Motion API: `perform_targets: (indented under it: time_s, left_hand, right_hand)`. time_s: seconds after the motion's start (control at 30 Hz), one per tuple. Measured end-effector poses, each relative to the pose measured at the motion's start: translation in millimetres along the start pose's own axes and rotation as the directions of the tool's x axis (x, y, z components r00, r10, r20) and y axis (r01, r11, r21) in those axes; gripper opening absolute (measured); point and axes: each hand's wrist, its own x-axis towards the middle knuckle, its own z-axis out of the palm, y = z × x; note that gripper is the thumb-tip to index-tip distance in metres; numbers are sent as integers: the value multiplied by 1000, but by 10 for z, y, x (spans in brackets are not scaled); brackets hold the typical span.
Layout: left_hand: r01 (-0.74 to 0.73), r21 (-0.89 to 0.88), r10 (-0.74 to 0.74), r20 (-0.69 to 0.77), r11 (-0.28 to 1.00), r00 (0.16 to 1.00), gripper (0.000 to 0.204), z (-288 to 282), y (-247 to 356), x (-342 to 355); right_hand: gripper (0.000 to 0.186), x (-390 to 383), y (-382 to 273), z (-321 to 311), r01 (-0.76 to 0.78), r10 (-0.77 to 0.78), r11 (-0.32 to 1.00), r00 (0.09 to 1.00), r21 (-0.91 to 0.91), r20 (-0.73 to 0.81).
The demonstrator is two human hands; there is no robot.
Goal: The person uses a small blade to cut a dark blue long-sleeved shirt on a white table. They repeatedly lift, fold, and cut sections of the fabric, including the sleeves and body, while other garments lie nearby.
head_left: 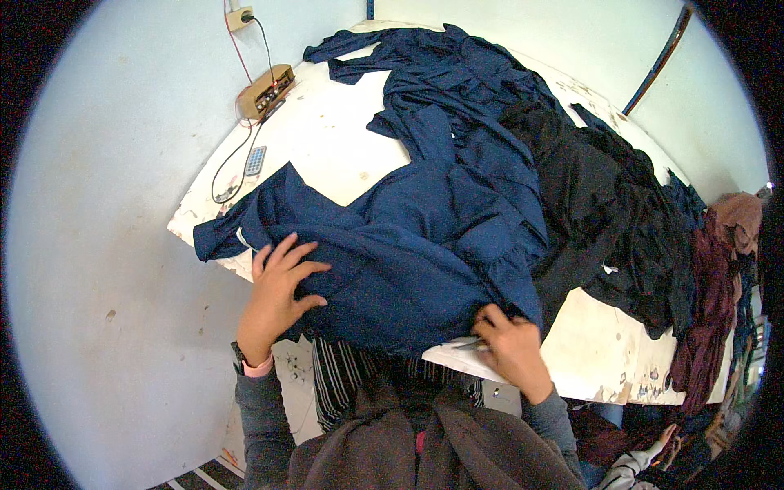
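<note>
The person wears long dark grey sleeves, the left sleeve [261,425] and the right sleeve [557,433] both ending close to the wrist. A dark wristband [238,356] with a small, watch-like bulge circles the left wrist, and a pink band [260,367] lies right against it. Loose dark brown cloth [367,449] drapes in soft folds over the chest, a reddish-pink sliver [420,443] showing at its middle. Below hangs a black garment with thin whitish stripes [331,380].
</note>
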Motion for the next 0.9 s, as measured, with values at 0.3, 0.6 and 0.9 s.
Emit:
perform_targets:
  time_s: [0.3,0.6,0.9]
  left_hand:
    - [199,-118,-203,-25,973,979,25,-110,-318,371]
    - [185,212,-27,-585,960,811,33,-155,-365,671]
    - [-149,14,149,-112,989,982,20,-136,-63,416]
  right_hand:
    - [11,909,575,-1509,-15,50,991,962,130,-270]
    - [46,1960,273,-1111,272,-54,937,730,217,-682]
    - [43,1011,-70,-131,203,-170,952,973,228,-159]
